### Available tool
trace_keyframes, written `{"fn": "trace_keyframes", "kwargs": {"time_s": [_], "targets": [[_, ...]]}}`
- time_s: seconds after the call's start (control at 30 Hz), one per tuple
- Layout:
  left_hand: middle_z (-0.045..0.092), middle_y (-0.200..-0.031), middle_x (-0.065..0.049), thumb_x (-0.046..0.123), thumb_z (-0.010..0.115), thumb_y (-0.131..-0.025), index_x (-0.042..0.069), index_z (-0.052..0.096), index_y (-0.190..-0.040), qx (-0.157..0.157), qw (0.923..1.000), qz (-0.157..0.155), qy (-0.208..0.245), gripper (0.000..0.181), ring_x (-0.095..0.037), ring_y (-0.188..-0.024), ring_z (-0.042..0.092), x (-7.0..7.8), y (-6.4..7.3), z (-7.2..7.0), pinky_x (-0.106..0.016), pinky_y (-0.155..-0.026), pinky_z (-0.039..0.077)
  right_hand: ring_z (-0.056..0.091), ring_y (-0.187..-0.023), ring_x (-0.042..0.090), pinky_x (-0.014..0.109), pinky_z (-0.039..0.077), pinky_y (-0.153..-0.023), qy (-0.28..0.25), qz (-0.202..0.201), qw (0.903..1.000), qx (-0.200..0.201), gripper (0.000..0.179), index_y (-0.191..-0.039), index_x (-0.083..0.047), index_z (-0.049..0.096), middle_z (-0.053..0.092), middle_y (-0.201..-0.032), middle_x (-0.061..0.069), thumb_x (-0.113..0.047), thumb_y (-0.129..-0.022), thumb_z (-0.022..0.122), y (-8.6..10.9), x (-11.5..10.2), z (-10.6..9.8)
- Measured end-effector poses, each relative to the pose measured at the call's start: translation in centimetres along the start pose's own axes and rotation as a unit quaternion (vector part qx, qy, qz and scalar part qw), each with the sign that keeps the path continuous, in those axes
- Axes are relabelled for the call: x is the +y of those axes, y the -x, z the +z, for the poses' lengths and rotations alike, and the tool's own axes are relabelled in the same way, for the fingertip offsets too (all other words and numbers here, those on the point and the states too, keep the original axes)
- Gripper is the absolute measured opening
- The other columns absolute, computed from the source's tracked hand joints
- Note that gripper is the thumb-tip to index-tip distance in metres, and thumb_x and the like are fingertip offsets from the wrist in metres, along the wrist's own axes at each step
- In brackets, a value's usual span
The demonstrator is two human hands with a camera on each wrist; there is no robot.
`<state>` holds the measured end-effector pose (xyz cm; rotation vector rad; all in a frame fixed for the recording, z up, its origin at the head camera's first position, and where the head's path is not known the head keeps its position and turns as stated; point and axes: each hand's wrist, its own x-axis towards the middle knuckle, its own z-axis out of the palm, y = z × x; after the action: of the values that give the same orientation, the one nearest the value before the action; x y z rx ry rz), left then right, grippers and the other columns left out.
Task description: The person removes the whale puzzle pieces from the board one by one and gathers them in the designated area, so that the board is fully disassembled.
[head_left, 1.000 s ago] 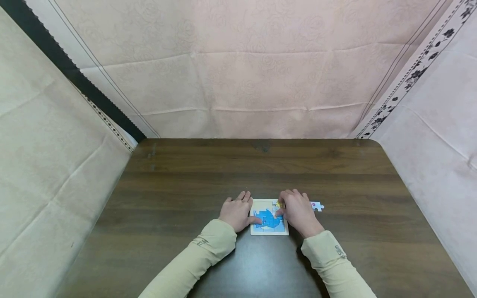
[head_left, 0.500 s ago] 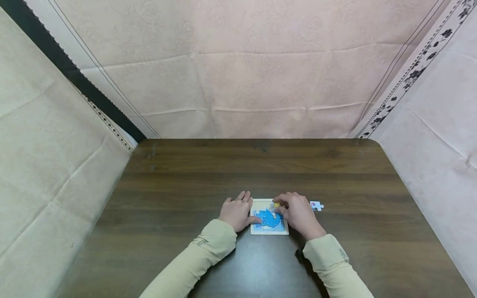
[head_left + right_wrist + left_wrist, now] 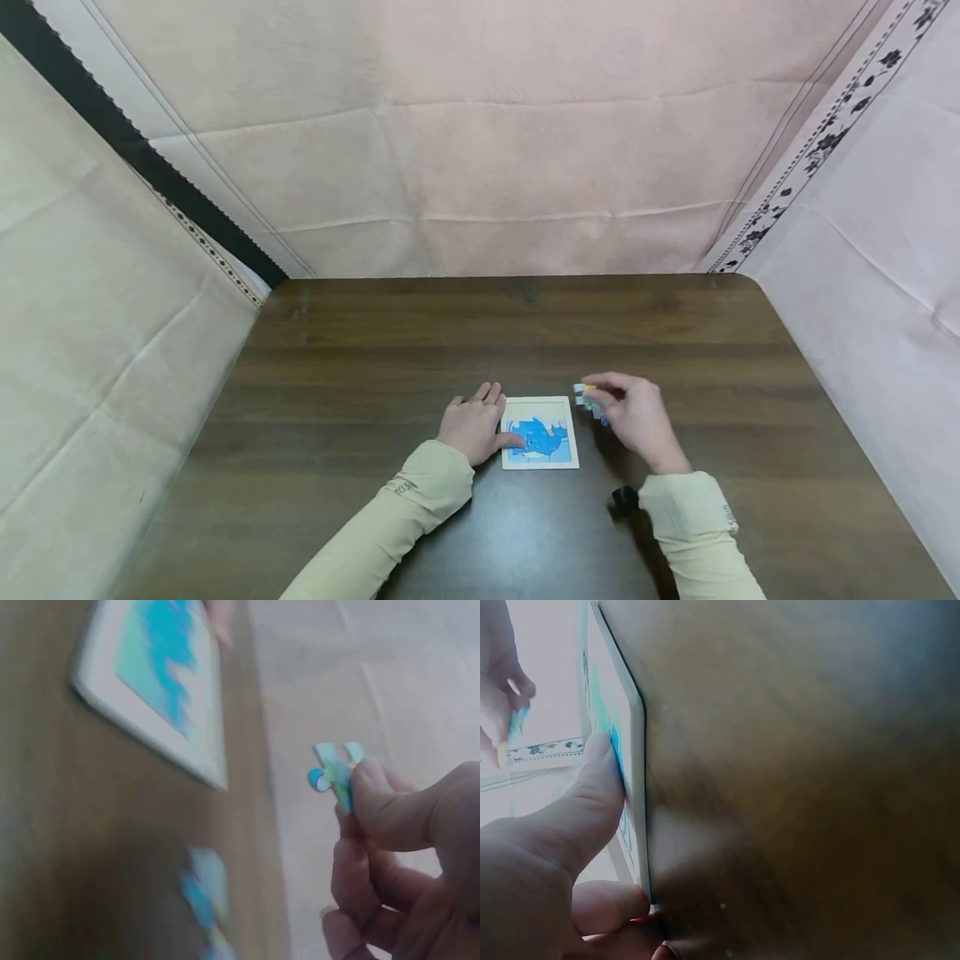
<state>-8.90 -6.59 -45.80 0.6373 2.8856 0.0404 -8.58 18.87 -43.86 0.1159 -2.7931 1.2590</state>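
Observation:
A square puzzle board (image 3: 536,462) with a pale frame and a blue sea-animal picture lies on the table. My left hand (image 3: 472,429) rests at its left side, fingers extended, and the thumb (image 3: 592,795) lies over the frame onto the picture. Just right of the board, my right hand (image 3: 641,417) pinches a jigsaw piece (image 3: 336,772), pale green with a blue knob, between thumb and fingers, raised off the table. Below that hand, blurred loose jigsaw pieces (image 3: 206,892) lie on the table; in the head view the hand partly hides them.
The brown wooden table (image 3: 375,358) stretches well beyond the board on all sides. Pale cloth (image 3: 495,167) hangs behind its back edge and along both sides. A small black object (image 3: 624,498) sits at the right wrist.
My right hand has left the board and moved right, carrying the jigsaw piece. The board's upper right now shows bare pale backing. My left hand stays put; the head view has shifted slightly.

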Motion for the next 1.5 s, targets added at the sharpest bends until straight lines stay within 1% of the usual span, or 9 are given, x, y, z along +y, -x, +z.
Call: {"fn": "trace_keyframes", "kwargs": {"time_s": [0.07, 0.17, 0.27, 0.37, 0.53, 0.7, 0.93, 1.3, 1.5], "targets": [[0.042, -0.150, -0.007, 0.070, 0.057, -0.082, 0.010, 0.051, -0.142, 0.003, 1.0000, -0.001, 0.000, 0.085, -0.021, -0.140, 0.036, -0.1, 0.0, 0.1, -0.049, -0.102, 0.041, 0.057, -0.067, 0.018, 0.028, 0.048, -0.053, 0.016, 0.011, 0.9996, 0.021, 0.019, -0.108, -0.008, 0.072, 0.069, -0.085, 0.005, -0.012, -0.089, 0.072, 0.0, 0.6, -1.7], [0.042, -0.150, -0.007, 0.070, 0.057, -0.082, 0.010, 0.052, -0.142, 0.001, 1.0000, -0.001, -0.003, 0.085, -0.021, -0.140, 0.036, -0.1, 0.1, 0.2, -0.050, -0.102, 0.041, 0.058, -0.069, 0.019, 0.029, 0.047, -0.057, 0.047, 0.049, 0.9966, 0.048, 0.022, -0.106, -0.003, 0.068, 0.068, -0.082, 0.008, -0.014, -0.088, 0.073, 0.4, 1.8, -4.2], [0.041, -0.151, -0.007, 0.070, 0.057, -0.082, 0.010, 0.051, -0.143, 0.000, 1.0000, 0.000, -0.002, 0.086, -0.021, -0.140, 0.036, -0.1, 0.1, 0.3, -0.050, -0.102, 0.041, 0.058, -0.069, 0.021, 0.031, 0.045, -0.058, 0.066, 0.098, 0.9915, 0.055, 0.022, -0.100, -0.001, 0.066, 0.068, -0.081, 0.010, -0.017, -0.087, 0.074, 0.8, 3.3, -6.2], [0.040, -0.151, -0.007, 0.070, 0.056, -0.082, 0.010, 0.050, -0.143, 0.000, 1.0000, 0.002, -0.002, 0.086, -0.021, -0.140, 0.035, -0.1, 0.0, 0.3, -0.050, -0.103, 0.040, 0.056, -0.069, 0.023, 0.031, 0.044, -0.056, 0.075, 0.130, 0.9877, 0.045, 0.023, -0.098, 0.000, 0.067, 0.067, -0.081, 0.010, -0.019, -0.087, 0.074, 0.9, 4.8, -7.2], [0.040, -0.151, -0.007, 0.070, 0.056, -0.082, 0.010, 0.049, -0.144, 0.003, 1.0000, -0.001, -0.003, 0.086, -0.021, -0.141, 0.034, -0.2, -0.2, 0.0, -0.049, -0.103, 0.040, 0.057, -0.070, 0.024, 0.032, 0.045, -0.058, 0.082, 0.149, 0.9853, 0.019, 0.026, -0.097, 0.002, 0.068, 0.068, -0.081, 0.011, -0.022, -0.088, 0.074, 0.3, 6.4, -7.2], [0.039, -0.152, -0.008, 0.069, 0.056, -0.083, 0.009, 0.048, -0.144, 0.000, 0.9999, -0.008, 0.007, 0.086, -0.022, -0.142, 0.032, -0.5, -0.3, -0.3, -0.050, -0.105, 0.038, 0.057, -0.074, 0.025, 0.033, 0.046, -0.059, 0.093, 0.178, 0.9794, -0.017, 0.028, -0.095, 0.003, 0.068, 0.069, -0.086, 0.014, -0.024, -0.089, 0.073, -0.6, 6.4, -7.0], [0.038, -0.153, -0.007, 0.070, 0.055, -0.083, 0.010, 0.047, -0.145, -0.011, 0.9999, -0.008, 0.008, 0.086, -0.021, -0.142, 0.031, -0.2, -0.4, 0.1, -0.051, -0.105, 0.038, 0.057, -0.081, 0.030, 0.038, 0.047, -0.065, 0.110, 0.208, 0.9702, -0.059, 0.031, -0.097, 0.002, 0.067, 0.068, -0.093, 0.017, -0.028, -0.090, 0.071, -0.3, 7.1, -7.2], [0.039, -0.152, -0.007, 0.070, 0.055, -0.083, 0.010, 0.049, -0.144, -0.002, 1.0000, -0.001, 0.007, 0.086, -0.021, -0.141, 0.033, -0.2, -0.3, 0.2, -0.051, -0.104, 0.039, 0.057, -0.085, 0.031, 0.042, 0.046, -0.070, 0.105, 0.210, 0.9701, -0.063, 0.027, -0.097, 0.001, 0.068, 0.068, -0.094, 0.017, -0.025, -0.090, 0.070, -0.3, 7.8, -6.6], [0.040, -0.151, -0.007, 0.070, 0.055, -0.083, 0.010, 0.049, -0.144, 0.001, 1.0000, 0.000, 0.008, 0.086, -0.021, -0.141, 0.033, -0.2, -0.3, 0.3, -0.051, -0.104, 0.039, 0.057, -0.079, 0.029, 0.041, 0.046, -0.069, 0.113, 0.205, 0.9703, -0.059, 0.020, -0.095, 0.000, 0.070, 0.068, -0.091, 0.016, -0.019, -0.089, 0.071, -0.4, 7.4, -6.3]]}}
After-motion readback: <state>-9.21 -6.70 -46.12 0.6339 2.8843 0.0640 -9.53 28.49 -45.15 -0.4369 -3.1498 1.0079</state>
